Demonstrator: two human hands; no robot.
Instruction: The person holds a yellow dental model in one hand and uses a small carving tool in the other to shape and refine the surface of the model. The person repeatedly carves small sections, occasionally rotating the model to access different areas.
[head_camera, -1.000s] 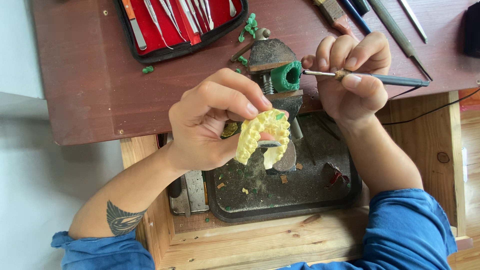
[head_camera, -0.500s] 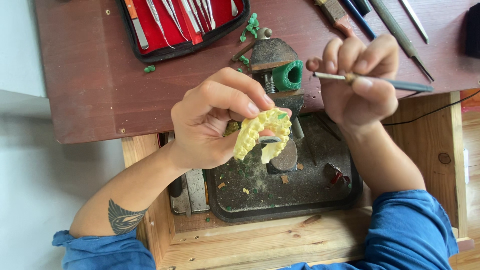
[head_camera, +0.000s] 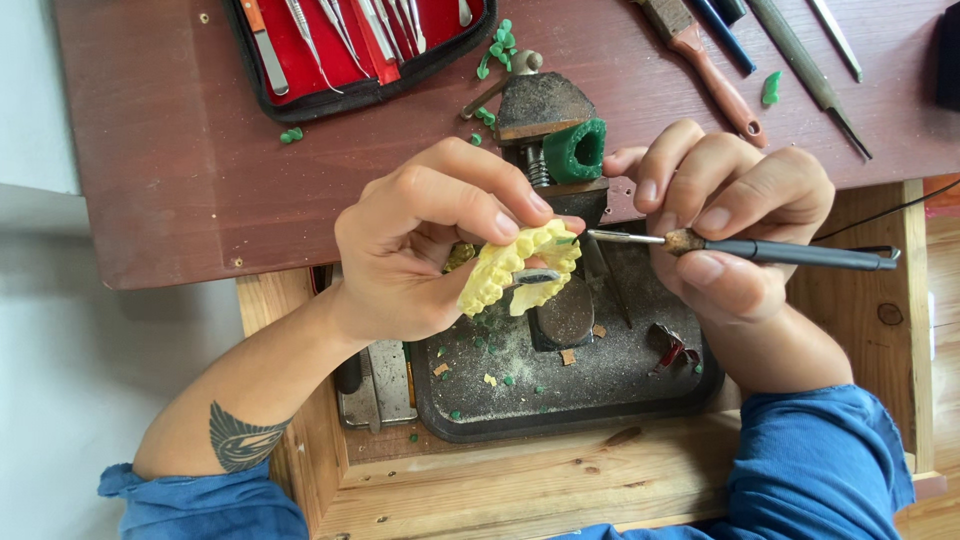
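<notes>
My left hand (head_camera: 425, 245) grips a yellow dental cast of a row of teeth (head_camera: 520, 268) above a dark metal tray. A small grey metal piece sits on the cast's inner side. My right hand (head_camera: 735, 225) holds a thin dark-handled carving tool (head_camera: 780, 252) like a pen. Its metal tip touches the upper right edge of the cast. Behind the cast stands a small bench vise (head_camera: 545, 115) with a lump of green wax (head_camera: 577, 152) in it.
The dark tray (head_camera: 600, 385) holds dust and wax crumbs inside a wooden drawer (head_camera: 560, 480). On the brown bench top (head_camera: 170, 170) lie a red-lined case of instruments (head_camera: 340, 45), files, a brush and green wax bits (head_camera: 772, 87).
My right hand came down and left with the tool, bringing its tip from above the cast onto the cast's edge. My left hand kept the cast nearly still.
</notes>
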